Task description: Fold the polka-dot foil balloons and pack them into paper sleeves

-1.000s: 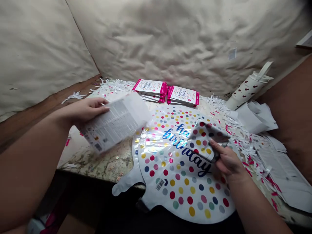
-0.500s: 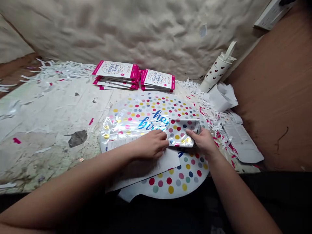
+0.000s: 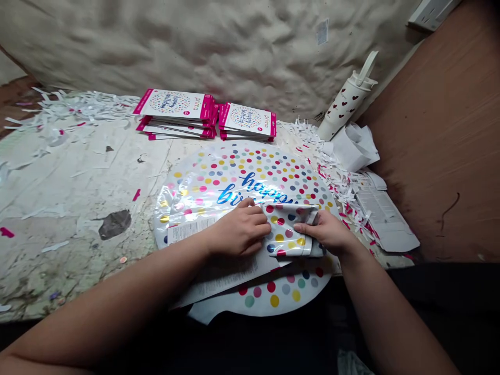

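A folded foil balloon (image 3: 287, 224) with coloured dots lies between my hands. My right hand (image 3: 334, 232) pinches its right end, thumb on top and fingers underneath. At its left edge, the curled fingers of my left hand (image 3: 244, 227) grip the foil, though their tips are partly hidden. Below both hands a flat, round foil balloon (image 3: 269, 169) is spread out, dotted and lettered in shiny blue; its tail (image 3: 205, 311) points toward me. A white printed sheet (image 3: 219, 284) rests on the flat balloon, partly covered by my left hand and forearm.
Two stacks of pink-edged packets, a left stack (image 3: 174, 107) and a right stack (image 3: 247, 119), stand at the back. A white tumbler with hearts (image 3: 346, 107) leans at back right, near crumpled paper (image 3: 355, 148) and a flattened carton (image 3: 385, 219). Paper shreds (image 3: 89, 107) litter the worktop.
The folded foil balloon has come down toward me with my right hand, and more of the blue lettering now shows. My left hand stays nearly in place. The camera view has shifted slightly.
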Demonstrator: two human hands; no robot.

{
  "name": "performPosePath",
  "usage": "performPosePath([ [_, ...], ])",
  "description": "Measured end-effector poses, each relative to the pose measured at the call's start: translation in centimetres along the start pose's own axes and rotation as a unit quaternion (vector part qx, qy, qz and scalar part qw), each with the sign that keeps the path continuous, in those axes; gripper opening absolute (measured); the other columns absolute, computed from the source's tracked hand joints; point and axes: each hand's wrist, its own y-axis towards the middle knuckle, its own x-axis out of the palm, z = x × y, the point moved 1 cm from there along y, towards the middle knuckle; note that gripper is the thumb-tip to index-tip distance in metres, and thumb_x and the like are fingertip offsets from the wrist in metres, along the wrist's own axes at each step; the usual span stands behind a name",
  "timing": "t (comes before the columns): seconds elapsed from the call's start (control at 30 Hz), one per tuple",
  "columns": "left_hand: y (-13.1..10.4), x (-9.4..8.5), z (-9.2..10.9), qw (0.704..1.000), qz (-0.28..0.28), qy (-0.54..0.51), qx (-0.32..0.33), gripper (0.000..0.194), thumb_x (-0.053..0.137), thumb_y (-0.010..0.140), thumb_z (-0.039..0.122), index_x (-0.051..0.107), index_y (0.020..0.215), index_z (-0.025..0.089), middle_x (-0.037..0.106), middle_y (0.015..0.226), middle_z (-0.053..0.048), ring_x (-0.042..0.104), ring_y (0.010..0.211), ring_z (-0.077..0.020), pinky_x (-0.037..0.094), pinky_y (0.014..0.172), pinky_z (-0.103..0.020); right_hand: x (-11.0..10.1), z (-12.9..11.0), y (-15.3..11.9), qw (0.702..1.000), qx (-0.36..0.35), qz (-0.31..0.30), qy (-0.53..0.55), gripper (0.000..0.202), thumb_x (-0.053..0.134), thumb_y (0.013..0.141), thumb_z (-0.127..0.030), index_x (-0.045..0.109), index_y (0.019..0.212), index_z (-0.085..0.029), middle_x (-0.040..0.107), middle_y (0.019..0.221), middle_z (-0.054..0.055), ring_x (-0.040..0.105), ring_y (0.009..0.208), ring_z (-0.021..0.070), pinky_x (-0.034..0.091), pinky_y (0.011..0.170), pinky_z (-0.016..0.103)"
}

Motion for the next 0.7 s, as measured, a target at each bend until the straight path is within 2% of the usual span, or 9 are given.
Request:
performPosePath([
  [0.07,0.1,-0.1,0.3,1.000,-0.006,0.010,0.005,0.017,0.042,0.079,0.027,0.055,0.083,0.017,0.058,0.079,-0.006,0.050,0.079,-0.0210,0.031,0.083,-0.040,-0.7,-0.4,0.8,0.999,0.004,-0.049,-0.001,0.036,0.078,0.060,-0.031,0.068,0.091,-0.015,0.071,0.090,0.006,0.065,0.084,0.0230,0.051,0.076,0.036],
  [0.13,0.1,-0.1,0.5,1.000,-0.007,0.019,0.005,0.017,0.042,0.080,0.026,0.055,0.085,0.017,0.058,0.079,-0.006,0.050,0.080,-0.0210,0.031,0.083,-0.040,-1.2,-0.7,1.5,0.997,0.002,-0.073,-0.017,0.032,0.078,0.059,-0.028,0.069,0.088,-0.015,0.071,0.090,0.006,0.064,0.086,0.0224,0.050,0.078,0.036],
  [0.27,0.1,0.0,0.6,0.999,-0.015,0.029,0.009,0.015,0.043,0.080,0.027,0.054,0.081,0.017,0.059,0.080,-0.005,0.049,0.079,-0.0205,0.030,0.082,-0.040,-1.2,-0.8,2.6,0.996,0.006,-0.068,-0.056,0.028,0.079,0.056,-0.024,0.069,0.080,-0.016,0.070,0.080,0.003,0.064,0.078,0.0198,0.050,0.075,0.034],
  [0.47,0.2,0.5,1.0,0.999,-0.025,0.025,0.017,0.014,0.044,0.082,0.027,0.054,0.081,0.018,0.060,0.082,-0.005,0.048,0.078,-0.0195,0.030,0.081,-0.039,-1.1,-1.0,3.4,0.991,0.030,-0.092,-0.095,0.036,0.079,0.054,-0.022,0.068,0.088,-0.016,0.071,0.085,0.005,0.064,0.077,0.0199,0.050,0.073,0.033],
  [0.57,0.3,0.6,1.2,0.999,-0.032,0.029,0.021,0.013,0.045,0.081,0.026,0.054,0.078,0.018,0.059,0.080,-0.005,0.048,0.076,-0.0192,0.029,0.081,-0.039,-1.0,-0.8,3.9,0.989,0.016,-0.108,-0.099,0.044,0.080,0.052,-0.023,0.067,0.094,-0.016,0.071,0.086,0.004,0.064,0.077,0.0190,0.050,0.072,0.031],
  [0.63,0.3,0.7,1.2,0.999,-0.041,0.018,0.017,0.012,0.045,0.081,0.026,0.054,0.078,0.018,0.059,0.080,-0.005,0.048,0.077,-0.0195,0.030,0.081,-0.039,-0.6,-0.3,4.3,0.994,0.002,-0.068,-0.089,0.040,0.079,0.055,-0.031,0.067,0.090,-0.015,0.070,0.080,0.004,0.063,0.070,0.0177,0.050,0.066,0.029],
  [0.7,0.3,0.8,1.1,0.998,-0.053,-0.011,0.008,0.010,0.046,0.079,0.024,0.054,0.078,0.018,0.059,0.081,-0.005,0.049,0.078,-0.0196,0.031,0.080,-0.038,-0.1,0.4,4.5,0.996,-0.010,0.018,-0.084,0.035,0.071,0.063,-0.044,0.066,0.081,-0.015,0.067,0.069,0.003,0.060,0.060,0.0159,0.047,0.055,0.027],
])
